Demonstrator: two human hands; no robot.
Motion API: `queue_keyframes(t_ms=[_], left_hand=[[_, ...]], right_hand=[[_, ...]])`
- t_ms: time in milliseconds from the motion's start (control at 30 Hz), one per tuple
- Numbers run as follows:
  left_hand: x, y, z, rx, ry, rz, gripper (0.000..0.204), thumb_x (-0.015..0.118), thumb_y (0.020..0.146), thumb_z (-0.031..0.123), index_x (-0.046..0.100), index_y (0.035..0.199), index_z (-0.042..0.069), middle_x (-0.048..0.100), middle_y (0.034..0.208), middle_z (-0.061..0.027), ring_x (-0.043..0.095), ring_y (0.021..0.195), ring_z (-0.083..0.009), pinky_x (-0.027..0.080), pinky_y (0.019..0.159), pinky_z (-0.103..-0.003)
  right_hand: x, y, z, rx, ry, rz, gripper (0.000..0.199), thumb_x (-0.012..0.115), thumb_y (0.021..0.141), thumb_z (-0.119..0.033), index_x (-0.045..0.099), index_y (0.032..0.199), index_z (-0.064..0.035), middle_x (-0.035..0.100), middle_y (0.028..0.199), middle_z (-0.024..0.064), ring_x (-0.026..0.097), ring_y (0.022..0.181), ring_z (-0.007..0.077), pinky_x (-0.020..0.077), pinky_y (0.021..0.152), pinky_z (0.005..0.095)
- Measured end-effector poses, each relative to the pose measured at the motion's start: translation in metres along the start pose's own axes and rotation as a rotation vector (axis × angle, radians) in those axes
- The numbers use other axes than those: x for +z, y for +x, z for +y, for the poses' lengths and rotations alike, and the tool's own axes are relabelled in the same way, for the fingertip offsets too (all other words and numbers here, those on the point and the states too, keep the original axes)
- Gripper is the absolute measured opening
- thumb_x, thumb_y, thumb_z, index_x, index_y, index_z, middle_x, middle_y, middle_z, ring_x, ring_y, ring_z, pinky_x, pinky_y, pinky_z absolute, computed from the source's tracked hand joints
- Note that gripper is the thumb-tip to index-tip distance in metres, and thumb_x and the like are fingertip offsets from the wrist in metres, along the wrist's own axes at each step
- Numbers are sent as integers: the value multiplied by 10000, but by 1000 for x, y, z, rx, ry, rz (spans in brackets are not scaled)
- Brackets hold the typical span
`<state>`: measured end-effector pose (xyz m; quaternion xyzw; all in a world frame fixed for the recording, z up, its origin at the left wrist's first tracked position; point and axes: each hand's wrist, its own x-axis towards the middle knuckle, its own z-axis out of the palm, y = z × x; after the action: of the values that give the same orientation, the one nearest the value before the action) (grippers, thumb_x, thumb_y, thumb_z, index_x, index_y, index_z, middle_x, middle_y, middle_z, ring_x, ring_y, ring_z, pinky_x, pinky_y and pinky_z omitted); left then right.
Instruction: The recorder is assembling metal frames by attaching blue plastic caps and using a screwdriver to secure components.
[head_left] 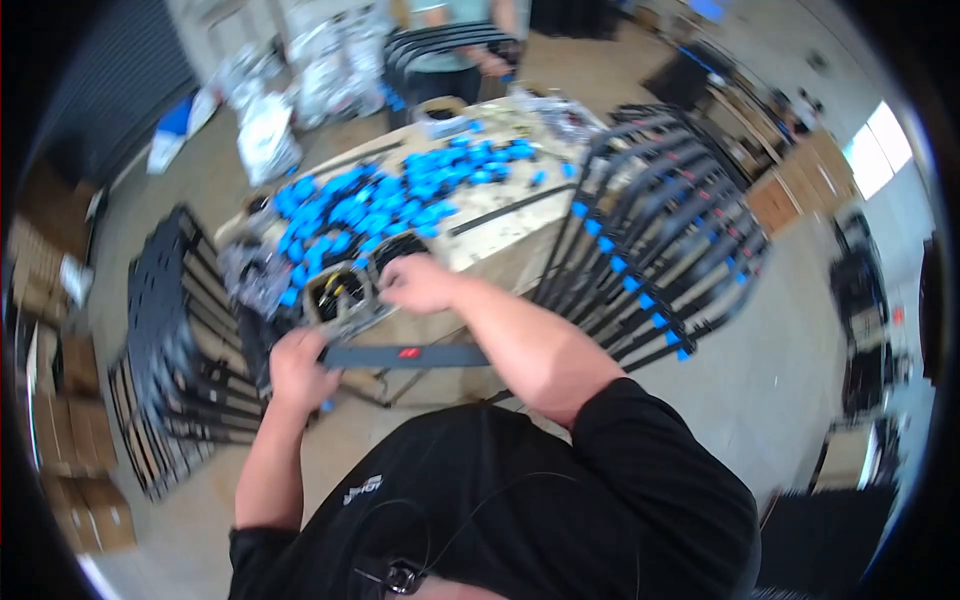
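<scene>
My left hand (302, 366) is closed round the left end of a dark grey metal bar (440, 356), which lies level in front of my body and carries a small red label. The bar's right end passes behind my right forearm. My right hand (420, 284) is over the near edge of a small open box (396, 248) of dark little parts, its fingers bent together; what they hold, if anything, is too small to tell. Beside it stands another open box (337, 294) with black and yellow pieces. Many blue caps (370, 205) lie heaped on the table (500, 240).
Stacked black tubular frames (660, 220) with blue caps stand at right, and more black frames (180, 330) at left. A clear plastic bag (250, 275) lies at the table's left edge. Across the table another person (450, 60) handles black frames. Cardboard boxes (75, 430) line the left.
</scene>
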<state>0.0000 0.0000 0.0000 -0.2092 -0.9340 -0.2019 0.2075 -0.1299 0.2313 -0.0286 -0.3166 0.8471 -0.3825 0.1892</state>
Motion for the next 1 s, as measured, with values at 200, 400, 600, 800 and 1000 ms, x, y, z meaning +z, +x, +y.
queue_keyframes(t_ms=[200, 400, 600, 800, 1000], left_hand=[[8, -23, 136, -102, 46, -52, 295, 765, 568, 109, 582, 794, 55, 621, 799, -181, 620, 763, -419, 504, 675, -487], [14, -19, 258, -94, 102, 19, 212, 746, 597, 115, 579, 712, 54, 587, 692, -153, 594, 653, -397, 478, 592, -462], [38, -11, 311, 91, -63, 127, 256, 746, 626, 78, 622, 850, 59, 613, 743, -133, 605, 665, -352, 488, 626, -407], [57, 10, 328, -34, -61, -44, 254, 820, 578, 131, 635, 724, 35, 618, 654, -137, 628, 593, -256, 507, 579, -360], [45, 62, 399, -53, -189, -109, 250, 828, 616, 128, 628, 711, 12, 611, 602, -97, 609, 552, -192, 484, 545, -330]], right_hand=[[-85, -167, -7, -161, 381, 472, 246, 727, 923, -224, 648, 1055, -33, 672, 866, 67, 619, 776, 157, 516, 702, 339], [-135, -441, 79, 30, 172, 435, 327, 669, 964, -347, 641, 1099, -50, 661, 876, 138, 640, 814, 281, 519, 745, 403], [-46, -546, 168, 213, 442, 1078, 254, 599, 1007, -256, 629, 928, -16, 591, 808, 75, 543, 771, 159, 461, 706, 335], [-40, -599, 172, 194, 479, 1253, 383, 636, 977, -298, 592, 738, -2, 483, 618, 100, 438, 606, 156, 393, 564, 357], [-103, -666, 127, 422, 604, 1326, 391, 654, 972, -299, 593, 717, -8, 485, 639, -11, 435, 658, 76, 387, 579, 309]])
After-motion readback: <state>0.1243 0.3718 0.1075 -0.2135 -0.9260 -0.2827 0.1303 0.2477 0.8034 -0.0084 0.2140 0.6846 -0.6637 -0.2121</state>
